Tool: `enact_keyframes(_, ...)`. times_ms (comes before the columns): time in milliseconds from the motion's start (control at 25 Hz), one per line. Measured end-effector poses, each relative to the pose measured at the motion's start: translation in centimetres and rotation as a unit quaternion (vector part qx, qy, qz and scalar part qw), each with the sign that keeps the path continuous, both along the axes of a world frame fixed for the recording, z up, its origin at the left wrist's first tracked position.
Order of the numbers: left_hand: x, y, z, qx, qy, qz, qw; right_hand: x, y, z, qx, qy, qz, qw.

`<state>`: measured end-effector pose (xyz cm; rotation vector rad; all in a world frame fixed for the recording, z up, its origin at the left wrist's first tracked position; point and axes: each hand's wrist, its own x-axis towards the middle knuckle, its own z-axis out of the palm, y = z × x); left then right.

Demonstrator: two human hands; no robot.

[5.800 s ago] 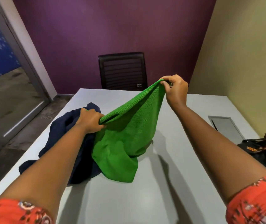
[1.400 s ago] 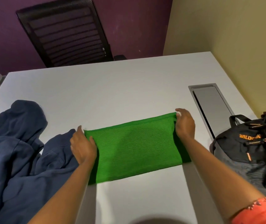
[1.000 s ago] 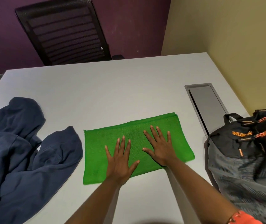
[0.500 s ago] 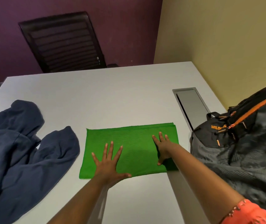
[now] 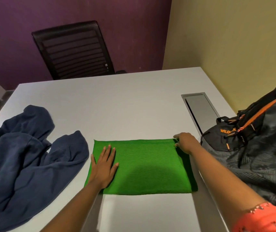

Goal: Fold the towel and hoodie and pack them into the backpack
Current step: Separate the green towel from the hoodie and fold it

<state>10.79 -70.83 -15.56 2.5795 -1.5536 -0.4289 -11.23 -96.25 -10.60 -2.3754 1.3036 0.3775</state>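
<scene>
Near the front edge of the table: the green towel (image 5: 148, 166) lies flat, folded into a rectangle, between the hoodie and the backpack.
Change, left hand: the left hand (image 5: 104, 166) has slid from nearer the towel's middle to its left end; its fingers are straight and spread, palm pressing the cloth.
Change, right hand: half a second ago the right hand (image 5: 186, 142) lay flat on the towel's right part; now it sits at the far right corner, fingers curled and pinching the layered edge there.
Change, towel: its place on the table is about the same, still a flat rectangle.
Towel texture: bright green, fine nubby weave, edges straight, a thicker layered hem along the right end.
Hoodie: the hoodie (image 5: 21, 158) is dark navy, soft and heavy, crumpled unfolded along the table's left edge, one rounded lobe just beside the towel's left end.
Backpack: the backpack (image 5: 254, 151) stands at the right edge, grey patterned fabric with a black top, orange lettering and orange zipper trim; whether it is open and what is inside cannot be told.
Table: the table (image 5: 117, 111) is smooth and pale grey, with a rectangular metal hatch (image 5: 200, 109) set in near the right edge.
Behind the far edge: a black chair (image 5: 73, 51) with a slatted back.
</scene>
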Motion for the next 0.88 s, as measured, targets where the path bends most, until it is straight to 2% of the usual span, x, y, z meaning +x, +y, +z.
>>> enact_keyframes(120,1.9,-2.0,1.1,0.07,-0.026,0.042,0.996,0.0,0.3,-0.9,-0.012,0.035,0.028,0.999)
enact_keyframes(200,3.0,-2.9,1.6,0.081,-0.021,0.071,0.994,-0.2,0.2,-1.4,-0.028,0.032,0.011,0.999)
enact_keyframes(280,4.1,-3.2,1.7,0.068,-0.012,0.1,0.993,-0.3,-0.1,-1.4,-0.013,-0.003,-0.025,1.0)
enact_keyframes(360,5.0,-3.5,1.6,0.062,-0.016,0.106,0.992,-0.6,-0.4,-0.9,0.068,-0.09,-0.061,0.992)
enact_keyframes(400,5.4,-3.5,1.4,0.062,-0.018,0.101,0.993,-0.9,-0.4,-0.4,0.134,-0.157,-0.086,0.975)
enact_keyframes(480,5.7,-3.5,1.0,0.06,-0.01,0.095,0.994,-1.2,-0.3,0.7,0.26,-0.305,-0.154,0.903)
enact_keyframes(520,5.8,-3.4,0.8,0.057,0.0,0.097,0.994,-1.3,-0.5,0.8,0.285,-0.355,-0.183,0.871)
enact_keyframes(560,5.8,-3.4,0.7,0.052,0.014,0.104,0.993,-1.2,-0.6,0.9,0.281,-0.379,-0.198,0.859)
enact_keyframes(640,6.0,-3.4,0.5,0.042,0.039,0.119,0.991,-0.7,-0.8,0.2,0.209,-0.363,-0.205,0.884)
enact_keyframes(760,6.4,-3.6,0.8,0.03,0.053,0.126,0.99,0.0,-0.8,-1.4,0.055,-0.233,-0.199,0.95)
enact_keyframes(880,6.8,-4.0,1.4,-0.003,0.066,0.172,0.983,0.2,-0.7,-1.5,0.041,-0.161,-0.204,0.965)
